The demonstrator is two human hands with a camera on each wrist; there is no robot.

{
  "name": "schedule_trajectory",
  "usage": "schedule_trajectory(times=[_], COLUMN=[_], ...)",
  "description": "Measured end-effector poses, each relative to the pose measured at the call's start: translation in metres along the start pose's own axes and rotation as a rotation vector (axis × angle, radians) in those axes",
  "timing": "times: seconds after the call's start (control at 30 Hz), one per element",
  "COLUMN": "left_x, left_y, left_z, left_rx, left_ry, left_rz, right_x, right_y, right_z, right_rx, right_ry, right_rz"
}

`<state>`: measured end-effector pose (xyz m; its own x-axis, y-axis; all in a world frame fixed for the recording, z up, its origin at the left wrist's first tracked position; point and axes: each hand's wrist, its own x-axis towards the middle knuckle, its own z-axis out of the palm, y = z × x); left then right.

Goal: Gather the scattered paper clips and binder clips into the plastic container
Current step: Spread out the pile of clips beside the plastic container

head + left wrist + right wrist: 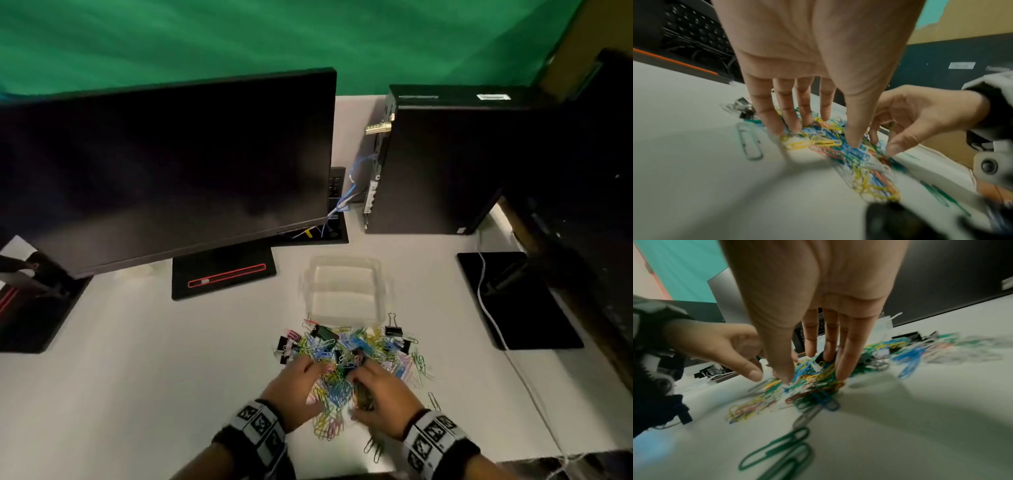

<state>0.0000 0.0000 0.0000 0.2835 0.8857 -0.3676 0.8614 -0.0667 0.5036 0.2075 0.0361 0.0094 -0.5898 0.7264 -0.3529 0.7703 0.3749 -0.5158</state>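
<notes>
Monitor (164,171) with stand base (224,274) far-left, PC tower (442,161) far-right, black pad (517,301) with white cable (486,301) at right. Clear plastic container (346,289) mid-surface (154,377), just beyond clip pile, looks empty. Paper clips (342,363) and binder clips (394,330) heaped between container and near edge. Left hand (291,394) and right hand (383,401) on pile, fingers (774,120) straight, spread, pressing clips, gripping nothing. Stray green clips (777,451) near front edge. Bare surface left of pile.
</notes>
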Motion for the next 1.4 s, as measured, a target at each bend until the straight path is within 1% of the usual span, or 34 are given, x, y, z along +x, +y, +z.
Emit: schedule_trajectory(times=[0.1,0.17,0.27,0.43,0.53,0.67,0.73,0.8,0.87,1.03,1.17,1.3,1.4], left_x=[0.007,0.01,0.011,0.016,0.017,0.017,0.016,0.016,0.019,0.043,0.075,0.101,0.12], left_y=[0.004,0.004,-0.002,-0.012,-0.015,-0.019,-0.02,-0.02,-0.017,-0.006,0.001,0.007,0.005], left_z=[0.006,0.008,0.008,0.003,-0.003,-0.012,-0.017,-0.026,-0.039,-0.077,-0.093,-0.097,-0.09], left_rx=[0.041,0.068,0.039,-0.049,-0.112,-0.222,-0.286,-0.365,-0.438,-0.609,-0.652,-0.799,-0.834], left_ry=[0.043,0.068,0.083,0.115,0.129,0.153,0.164,0.149,0.138,0.19,0.235,0.259,0.269], left_rz=[-0.016,0.001,0.016,0.054,0.067,0.053,0.047,0.045,0.043,0.001,0.01,-0.032,-0.075], right_x=[0.013,0.019,0.022,0.024,0.022,0.019,0.016,0.013,0.015,0.038,0.066,0.092,0.105], right_y=[-0.009,-0.013,-0.011,-0.004,-0.002,0.0,0.0,-0.001,-0.001,0.01,0.015,0.025,0.032], right_z=[0.012,0.019,0.02,0.011,0.004,-0.001,-0.004,-0.01,-0.021,-0.064,-0.095,-0.103,-0.1], right_rx=[-0.02,-0.06,-0.078,0.081,0.145,0.265,0.302,0.326,0.4,0.544,0.678,0.718,0.709], right_ry=[0.043,0.065,0.086,0.149,0.201,0.285,0.305,0.312,0.339,0.447,0.468,0.482,0.476], right_rz=[0.021,0.02,0.014,-0.003,0.033,0.122,0.164,0.175,0.186,0.197,0.18,0.178,0.203])
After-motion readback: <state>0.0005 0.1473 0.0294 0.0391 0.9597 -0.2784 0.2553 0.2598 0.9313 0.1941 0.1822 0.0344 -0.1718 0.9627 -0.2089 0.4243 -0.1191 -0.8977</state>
